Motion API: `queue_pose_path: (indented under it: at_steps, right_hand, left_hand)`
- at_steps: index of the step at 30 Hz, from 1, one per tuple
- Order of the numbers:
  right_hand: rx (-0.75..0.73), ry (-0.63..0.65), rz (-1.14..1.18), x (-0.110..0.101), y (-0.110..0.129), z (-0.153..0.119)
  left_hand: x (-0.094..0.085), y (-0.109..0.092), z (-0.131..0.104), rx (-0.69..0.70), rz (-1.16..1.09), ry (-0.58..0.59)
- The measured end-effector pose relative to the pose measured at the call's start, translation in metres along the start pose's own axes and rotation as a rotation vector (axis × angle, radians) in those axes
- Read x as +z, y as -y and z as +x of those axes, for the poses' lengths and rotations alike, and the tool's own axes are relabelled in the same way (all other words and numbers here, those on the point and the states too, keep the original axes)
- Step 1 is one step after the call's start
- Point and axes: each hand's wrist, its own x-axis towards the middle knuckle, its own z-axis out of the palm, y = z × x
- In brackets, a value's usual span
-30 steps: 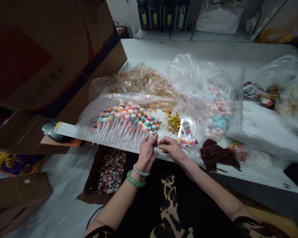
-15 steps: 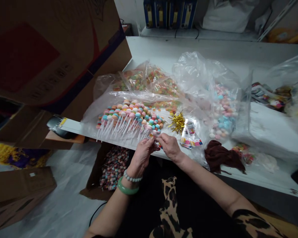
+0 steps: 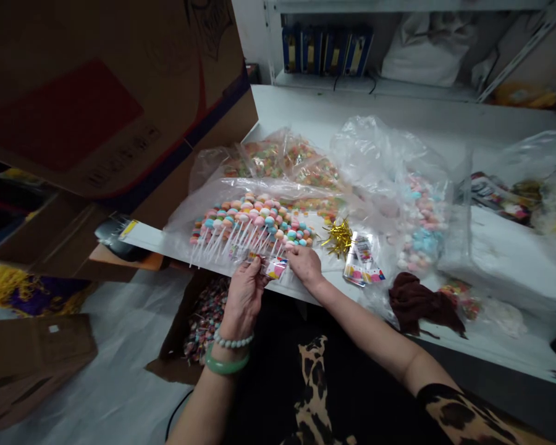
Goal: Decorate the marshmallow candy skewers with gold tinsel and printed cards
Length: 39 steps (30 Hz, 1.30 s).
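Note:
My left hand (image 3: 246,290) grips a small clear printed packet (image 3: 274,267) at the table's front edge. The fingers of my right hand (image 3: 304,266) are pinched together just above the packet's right end, beside the nearest candy sticks; what they hold is too small to tell. Behind both hands lies a pile of candy sticks (image 3: 245,216) with pastel balls and white stems pointing toward me. Gold twist ties (image 3: 339,238) and a stack of printed bags (image 3: 364,259) lie to the right of my right hand.
Clear bags of gummy candy (image 3: 301,157) and pastel candy (image 3: 421,222) lie farther back. A brown cloth (image 3: 419,303) is at the right. An open carton (image 3: 176,346) of wrapped candy stands below the table; a large cardboard box (image 3: 120,93) rises at the left.
My hands have moved apart, the left one leftward, and the packet between them now shows more fully. The whole view has shifted slightly.

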Motion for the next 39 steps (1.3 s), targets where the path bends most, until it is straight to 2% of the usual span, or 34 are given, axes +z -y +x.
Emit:
queue_pose_path:
  at_steps: [3, 7, 9, 13, 16, 18, 22, 24, 26, 29, 31, 34, 36, 39]
  right_hand:
    - [0.019, -0.039, 0.228, 0.005, -0.013, 0.000]
    - [0.076, -0.002, 0.625, 0.001, -0.030, -0.007]
    - [0.075, 0.012, 0.827, -0.010, -0.038, -0.015]
    - [-0.054, -0.015, 0.987, -0.043, -0.050, -0.035]
    - [-0.065, -0.020, 1.104, -0.063, -0.049, -0.050]
    - [-0.069, -0.012, 1.167, -0.068, -0.045, -0.056]
    - [-0.183, 0.057, 1.164, -0.063, -0.035, -0.057]
    - [-0.192, 0.106, 1.153, -0.058, -0.034, -0.055]
    - [-0.180, 0.064, 1.106, -0.053, -0.035, -0.051]
    - [-0.214, -0.084, 0.924, -0.050, -0.036, -0.044]
    - [-0.235, -0.123, 0.835, -0.051, -0.036, -0.039]
    - [-0.206, -0.026, 0.888, -0.057, -0.039, -0.034]
    - [-0.168, 0.047, 0.946, -0.062, -0.045, -0.035]
    - [-0.158, 0.025, 0.923, -0.072, -0.064, -0.045]
  left_hand:
    - [-0.002, -0.004, -0.002, -0.041, 0.017, 0.010]
    - [0.001, -0.003, -0.004, -0.055, 0.035, 0.077]
    - [0.005, 0.001, -0.004, -0.049, 0.041, 0.121]
    - [0.016, 0.009, -0.004, -0.096, 0.053, 0.119]
    - [0.027, 0.018, -0.004, -0.097, 0.083, 0.127]
    - [0.036, 0.025, -0.005, -0.059, 0.103, 0.150]
    - [0.052, 0.041, -0.009, 0.110, 0.166, 0.130]
    - [0.058, 0.047, -0.012, 0.170, 0.223, 0.150]
    - [0.062, 0.050, -0.016, 0.171, 0.263, 0.183]
    - [0.065, 0.049, -0.017, 0.122, 0.259, 0.217]
    - [0.065, 0.046, -0.014, 0.075, 0.187, 0.226]
    - [0.064, 0.041, -0.006, -0.080, 0.050, 0.195]
    - [0.062, 0.037, 0.000, -0.185, -0.019, 0.122]
    - [0.060, 0.029, 0.007, -0.273, -0.150, 0.002]
